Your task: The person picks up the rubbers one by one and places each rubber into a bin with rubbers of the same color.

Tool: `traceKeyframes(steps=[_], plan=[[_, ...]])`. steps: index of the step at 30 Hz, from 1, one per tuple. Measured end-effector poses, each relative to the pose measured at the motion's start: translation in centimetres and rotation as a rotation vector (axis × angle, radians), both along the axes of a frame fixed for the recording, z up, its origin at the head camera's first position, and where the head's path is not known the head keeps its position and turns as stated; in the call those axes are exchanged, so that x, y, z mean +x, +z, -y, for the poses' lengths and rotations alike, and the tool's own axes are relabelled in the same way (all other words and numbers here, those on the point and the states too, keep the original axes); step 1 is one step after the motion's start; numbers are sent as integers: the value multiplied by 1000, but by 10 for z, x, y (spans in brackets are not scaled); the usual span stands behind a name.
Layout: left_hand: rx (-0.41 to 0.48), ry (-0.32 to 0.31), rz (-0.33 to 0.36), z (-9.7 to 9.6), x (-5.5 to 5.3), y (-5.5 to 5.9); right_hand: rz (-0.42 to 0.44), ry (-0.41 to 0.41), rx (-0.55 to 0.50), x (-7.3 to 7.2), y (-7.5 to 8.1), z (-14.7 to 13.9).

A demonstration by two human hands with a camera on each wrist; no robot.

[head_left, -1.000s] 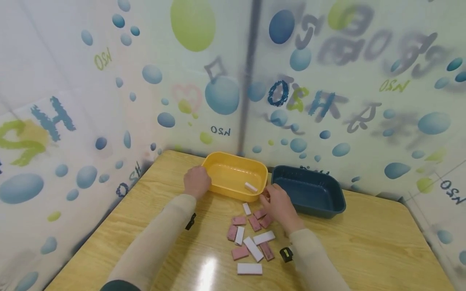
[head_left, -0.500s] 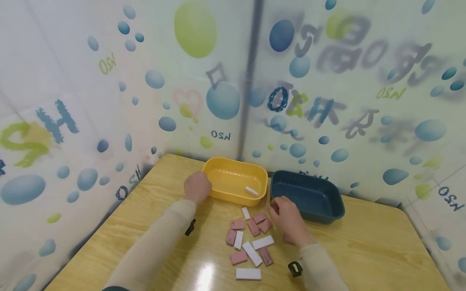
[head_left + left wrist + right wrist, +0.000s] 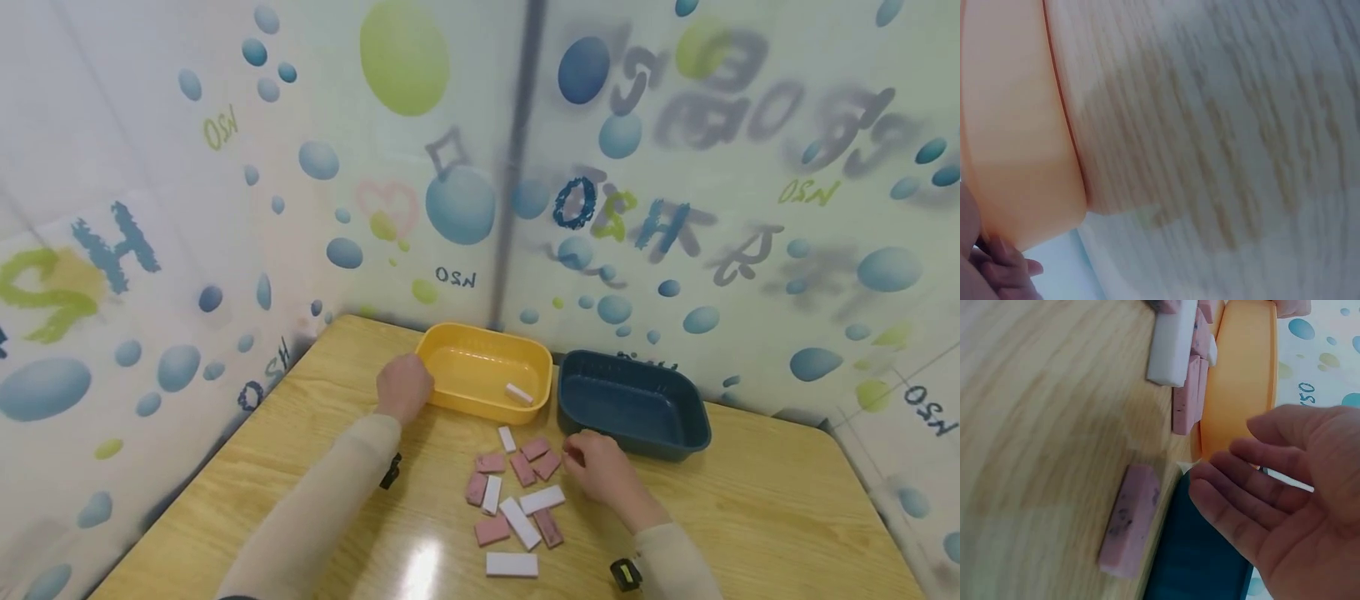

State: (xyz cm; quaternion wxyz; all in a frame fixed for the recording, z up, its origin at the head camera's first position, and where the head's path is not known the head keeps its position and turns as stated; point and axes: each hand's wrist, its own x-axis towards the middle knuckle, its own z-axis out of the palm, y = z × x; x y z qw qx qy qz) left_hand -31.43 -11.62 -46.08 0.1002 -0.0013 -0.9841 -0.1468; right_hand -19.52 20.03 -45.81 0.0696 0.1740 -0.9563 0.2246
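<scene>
The left hand (image 3: 405, 387) grips the left end of the yellow tub (image 3: 480, 406); the right hand (image 3: 600, 467), empty, fingers loosely bent, hovers beside the navy tub (image 3: 637, 408). Pink blocks (image 3: 491, 530) and white blocks (image 3: 512, 565) lie on the wooden table (image 3: 765, 500), one white block (image 3: 519, 394) inside the yellow tub.

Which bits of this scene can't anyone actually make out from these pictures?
- Head: the lone pink block, blocked from sight by the right hand.
- Left wrist: the inside of the yellow bin, hidden by its outer wall; most of the left hand, cut off at the lower-left edges.
- Right wrist: the rest of the dark blue bin, cut off by the bottom edge.
</scene>
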Motion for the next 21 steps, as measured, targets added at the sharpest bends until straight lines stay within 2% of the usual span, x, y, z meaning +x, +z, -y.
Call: traceKeyframes(steps=[6,11,17,21], plan=[[30,-1,-20,0,0,-2,30,109,-2,7,-7,-5],[62,-5,5,-1,-1,-1,20,175,30,12,-13,-6],[93,0,9,-2,-2,0,51,203,26,19,-16,-3],[92,2,6,-2,-1,-1,23,227,34,21,-18,-1]])
